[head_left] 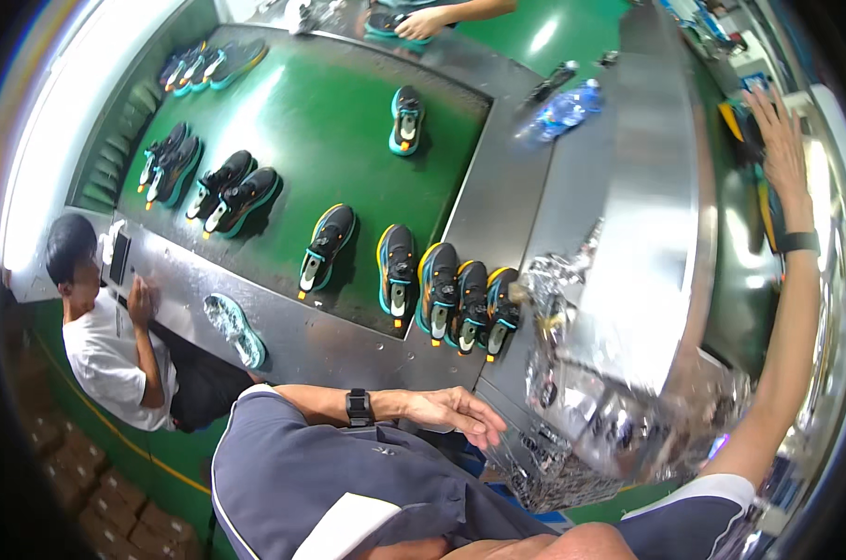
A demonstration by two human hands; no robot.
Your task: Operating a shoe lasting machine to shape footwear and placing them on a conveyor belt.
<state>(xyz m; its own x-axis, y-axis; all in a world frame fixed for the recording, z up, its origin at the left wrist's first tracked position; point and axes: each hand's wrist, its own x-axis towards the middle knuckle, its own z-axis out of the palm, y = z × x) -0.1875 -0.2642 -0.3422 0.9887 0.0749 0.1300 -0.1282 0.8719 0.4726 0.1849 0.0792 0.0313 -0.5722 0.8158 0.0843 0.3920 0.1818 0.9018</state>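
Currently, the right hand (pixel 780 140) is stretched far out to the right, its fingers spread wide and nearly straight, with nothing seen in their grasp. Just beside it, partly hidden, are dark shoes (pixel 768 210) with orange and teal edges; whether the fingers touch them I cannot tell. The left hand (pixel 453 411) hangs in front of the body, fingers loosely bent and parted, with no thing visible in them, near a heap of clear plastic wrapping (pixel 619 425).

Ahead, four black shoes stand side by side at the near right corner of the metal-edged desk (pixel 502 191), and more stand singly or in groups across its green surface (pixel 292 112). A pale teal sole-shaped piece (pixel 236 329) lies on the near edge. Farther right is a blurred blue bottle (pixel 565 110). At left sits a co-worker (pixel 115 350); at the top, another person's hand (pixel 425 22) touches a shoe.
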